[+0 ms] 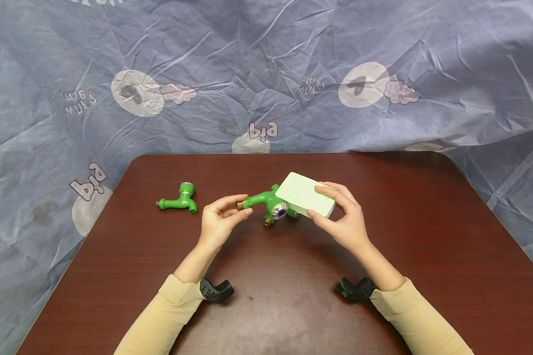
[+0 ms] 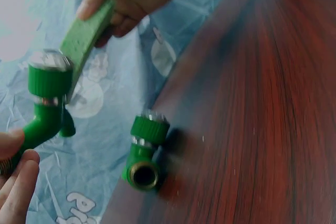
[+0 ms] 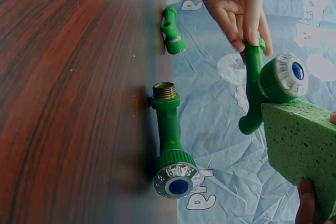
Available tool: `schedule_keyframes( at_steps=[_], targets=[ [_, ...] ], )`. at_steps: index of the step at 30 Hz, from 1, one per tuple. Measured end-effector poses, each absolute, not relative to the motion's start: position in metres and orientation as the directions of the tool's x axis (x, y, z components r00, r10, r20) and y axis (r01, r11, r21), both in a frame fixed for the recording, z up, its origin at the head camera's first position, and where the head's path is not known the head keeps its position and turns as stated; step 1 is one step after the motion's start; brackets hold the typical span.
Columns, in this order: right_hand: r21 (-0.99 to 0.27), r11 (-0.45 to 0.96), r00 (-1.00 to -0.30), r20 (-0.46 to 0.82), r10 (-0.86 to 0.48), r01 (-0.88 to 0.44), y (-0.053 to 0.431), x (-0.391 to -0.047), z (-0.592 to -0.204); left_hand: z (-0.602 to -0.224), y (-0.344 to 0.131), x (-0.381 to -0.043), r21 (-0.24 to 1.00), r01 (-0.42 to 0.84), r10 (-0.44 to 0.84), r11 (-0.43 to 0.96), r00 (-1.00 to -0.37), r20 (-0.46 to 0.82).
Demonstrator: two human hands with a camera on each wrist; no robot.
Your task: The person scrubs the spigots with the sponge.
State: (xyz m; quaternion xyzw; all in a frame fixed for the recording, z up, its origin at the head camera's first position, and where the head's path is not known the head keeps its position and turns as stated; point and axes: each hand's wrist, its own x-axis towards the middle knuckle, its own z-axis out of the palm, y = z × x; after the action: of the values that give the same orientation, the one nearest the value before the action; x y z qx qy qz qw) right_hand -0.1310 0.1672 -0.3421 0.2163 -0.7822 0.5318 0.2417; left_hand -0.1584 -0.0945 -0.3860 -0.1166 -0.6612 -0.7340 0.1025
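Observation:
My left hand [image 1: 219, 219] pinches a green faucet [image 1: 259, 198] by its threaded inlet end, holding it above the table. In the right wrist view its silver cap with a blue centre faces outward. My right hand [image 1: 344, 214] grips a pale green sponge [image 1: 304, 195] between thumb and fingers. The sponge's edge [image 3: 268, 109] meets the faucet's green knob [image 3: 273, 82]. Below them a second green faucet [image 3: 168, 127] lies on the table, partly hidden by the held one in the head view.
A third green faucet [image 1: 179, 201] lies on the brown table [image 1: 266, 305] to the left. Behind the table's far edge hangs a wrinkled blue printed cloth [image 1: 231, 74]. Each wrist wears a black camera mount [image 1: 216, 291].

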Motion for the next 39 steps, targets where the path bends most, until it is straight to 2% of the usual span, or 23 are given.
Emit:
schedule_keyframes(
  at_steps=[7, 16, 25, 28, 39],
  targets=[
    [-0.725, 0.303, -0.773, 0.631, -0.066, -0.618, 0.167, -0.132, -0.344, -0.385, -0.099, -0.16, 0.95, 0.299, 0.025, -0.086, -0.953, 0.302],
    [-0.728, 0.392, -0.796, 0.605, -0.017, -0.562, 0.167, -0.134, -0.347, -0.386, -0.099, -0.161, 0.921, 0.235, 0.034, -0.31, -0.966, 0.258],
    [-0.75, 0.415, -0.822, 0.569, 0.011, -0.514, 0.167, -0.134, -0.346, -0.385, -0.099, -0.16, 0.91, 0.22, 0.04, -0.35, -0.967, 0.25],
    [-0.76, 0.395, -0.819, 0.573, 0.03, -0.517, 0.167, -0.133, -0.345, -0.385, -0.098, -0.16, 0.91, 0.212, 0.059, -0.356, -0.967, 0.248],
    [-0.739, 0.173, -0.742, 0.668, 0.059, -0.651, 0.166, -0.13, -0.337, -0.391, -0.092, -0.158, 0.928, 0.17, 0.119, -0.331, -0.968, 0.22]
  ],
)
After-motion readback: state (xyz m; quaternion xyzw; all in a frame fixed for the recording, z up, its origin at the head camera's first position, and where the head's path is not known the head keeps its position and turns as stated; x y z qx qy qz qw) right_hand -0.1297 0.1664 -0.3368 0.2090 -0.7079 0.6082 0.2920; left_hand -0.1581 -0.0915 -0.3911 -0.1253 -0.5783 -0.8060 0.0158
